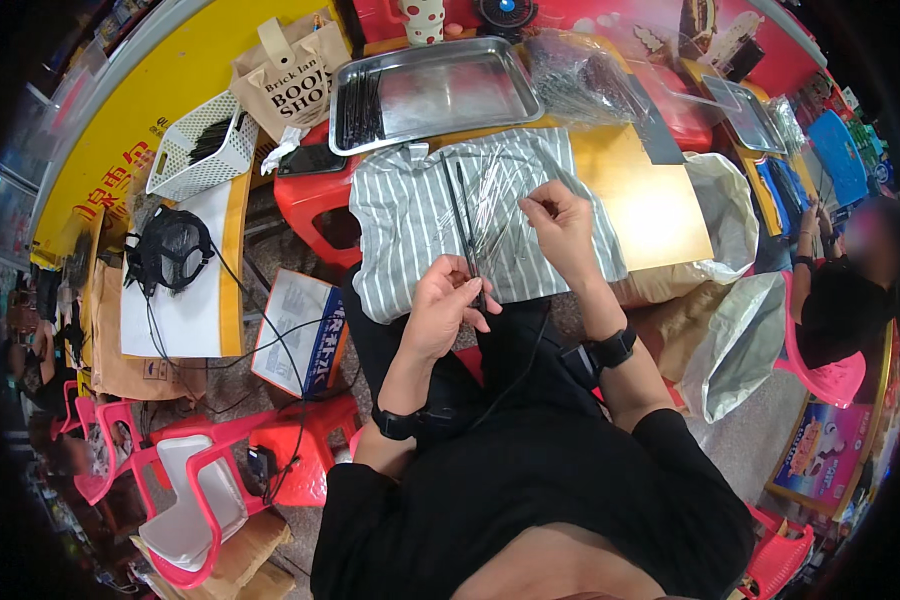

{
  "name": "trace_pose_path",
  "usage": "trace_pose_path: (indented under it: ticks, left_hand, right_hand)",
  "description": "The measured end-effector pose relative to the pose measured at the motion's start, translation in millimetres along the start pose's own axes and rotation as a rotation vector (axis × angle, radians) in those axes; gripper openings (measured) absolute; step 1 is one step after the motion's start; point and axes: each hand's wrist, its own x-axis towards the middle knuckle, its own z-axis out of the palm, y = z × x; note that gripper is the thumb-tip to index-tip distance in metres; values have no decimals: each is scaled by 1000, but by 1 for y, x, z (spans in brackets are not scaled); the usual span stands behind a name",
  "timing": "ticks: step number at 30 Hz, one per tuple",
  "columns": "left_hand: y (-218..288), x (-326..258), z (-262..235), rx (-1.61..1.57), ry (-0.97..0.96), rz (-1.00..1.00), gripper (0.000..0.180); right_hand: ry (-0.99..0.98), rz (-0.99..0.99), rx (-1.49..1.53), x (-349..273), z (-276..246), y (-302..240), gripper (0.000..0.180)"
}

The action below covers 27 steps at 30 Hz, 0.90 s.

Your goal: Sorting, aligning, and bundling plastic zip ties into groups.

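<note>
My left hand is closed round a few thin black sticks, which point up and away from me over the cloth. My right hand hovers above the right part of the cloth with thumb and forefinger pinched together; anything between them is too small to make out. Beneath both hands spreads a grey-green and white striped cloth. Loose on it lie many thin, shiny, pale strips, scattered to the right of the black sticks.
Behind the cloth stands a metal tray with black sticks at its left. A white basket, a phone on a red stool and a paper bag are leftward. Clear plastic bags lie back right; a white sack stands right.
</note>
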Motion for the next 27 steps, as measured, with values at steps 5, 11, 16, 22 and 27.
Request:
trace_pose_path:
  ticks: [5, 11, 16, 22, 27]
  left_hand:
    - [-5, 0, -1, -11, -16, 9, 12]
    - [-9, 2, -3, -16, -7, 24, 17]
    - [-10, 5, -1, 43, -17, 73, 15]
    - [-8, 7, 2, 16, -49, 83, 16]
    - [-10, 5, 8, 22, -52, 58, 17]
  right_hand:
    - [-32, 25, 27, -6, -2, -2, 10]
    - [72, 34, 300, -17, -11, -22, 7]
    - [26, -129, -21, -40, -14, -16, 5]
    - [56, -33, 83, -50, -17, -17, 6]
    - [-26, 343, 724, -46, -17, -24, 16]
